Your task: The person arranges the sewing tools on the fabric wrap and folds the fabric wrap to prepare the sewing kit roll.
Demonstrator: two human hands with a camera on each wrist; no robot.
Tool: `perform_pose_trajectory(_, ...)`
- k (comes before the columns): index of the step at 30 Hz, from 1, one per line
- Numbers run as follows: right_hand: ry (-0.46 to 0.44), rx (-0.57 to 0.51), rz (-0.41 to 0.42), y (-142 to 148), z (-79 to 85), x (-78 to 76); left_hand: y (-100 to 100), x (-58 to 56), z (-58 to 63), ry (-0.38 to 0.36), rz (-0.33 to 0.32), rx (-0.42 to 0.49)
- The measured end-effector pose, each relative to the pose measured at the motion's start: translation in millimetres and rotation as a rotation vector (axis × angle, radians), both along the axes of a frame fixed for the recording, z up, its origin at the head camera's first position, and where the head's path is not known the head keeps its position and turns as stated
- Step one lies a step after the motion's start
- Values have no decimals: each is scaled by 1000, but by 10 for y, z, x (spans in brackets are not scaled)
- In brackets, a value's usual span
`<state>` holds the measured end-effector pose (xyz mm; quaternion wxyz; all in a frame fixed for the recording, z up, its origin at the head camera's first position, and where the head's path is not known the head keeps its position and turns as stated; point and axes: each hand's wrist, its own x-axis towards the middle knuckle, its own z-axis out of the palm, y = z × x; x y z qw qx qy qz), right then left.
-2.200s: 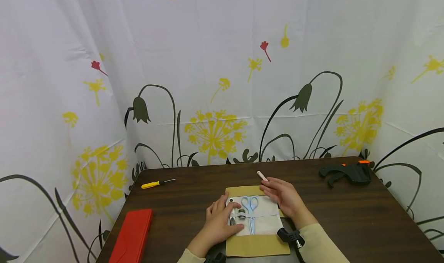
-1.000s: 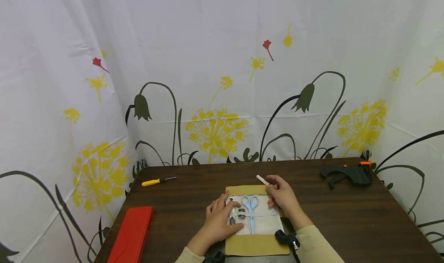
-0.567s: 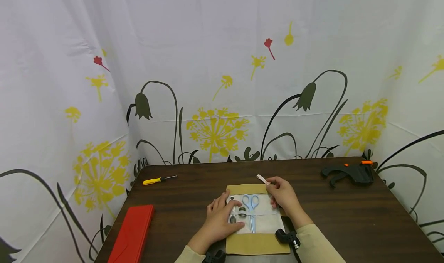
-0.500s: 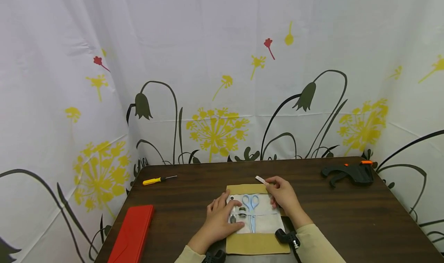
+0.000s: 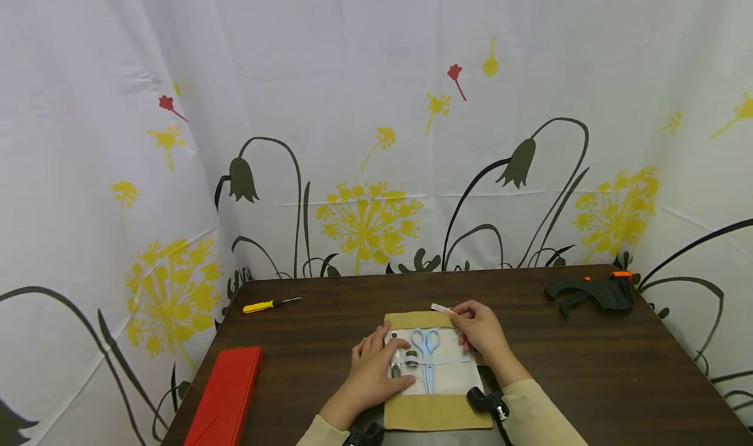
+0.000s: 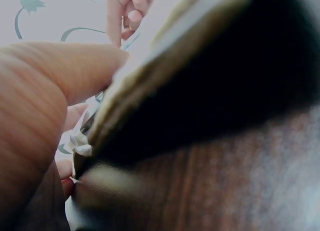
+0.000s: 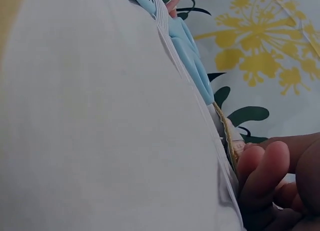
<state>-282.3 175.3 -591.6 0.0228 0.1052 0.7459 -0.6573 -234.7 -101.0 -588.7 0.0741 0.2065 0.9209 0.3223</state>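
A tan fabric pouch (image 5: 435, 414) lies open near the table's front edge. Its white inner panel (image 5: 455, 371) holds blue scissors (image 5: 425, 345) and dark spools (image 5: 410, 360) under a band. My left hand (image 5: 393, 362) rests flat on the pouch's left side, with its thumb (image 6: 45, 91) on the panel beside the spools. My right hand (image 5: 457, 315) hovers at the pouch's far right corner and pinches a small white strip (image 5: 441, 309), which points left. In the right wrist view the white panel (image 7: 100, 141) fills the frame, with the scissors (image 7: 186, 47) beyond and curled fingers (image 7: 264, 172) at the right.
A yellow screwdriver (image 5: 265, 305) lies at the back left of the dark wooden table (image 5: 588, 374). A red case (image 5: 226, 397) sits at the front left. A black clamp with orange tips (image 5: 591, 294) is at the back right. Flowered curtains enclose the table.
My right hand has drawn slightly nearer over the pouch's far corner, and the white strip has dropped and turned more to the left. The left hand has stayed put.
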Motion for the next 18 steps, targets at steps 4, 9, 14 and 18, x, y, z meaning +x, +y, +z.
perform_pose_trajectory(4,3,-48,-4,26,-40,-22,-2,0,1,-5,-1,0)
perform_pose_trajectory(9,7,-138,3,83,-87,-57,-7,-1,4,-12,0,2)
perform_pose_trajectory(14,5,-185,32,111,-87,-74,-6,-8,10,-9,2,1)
perform_pose_trajectory(18,11,-187,49,124,-82,-76,4,-6,15,-3,2,-2)
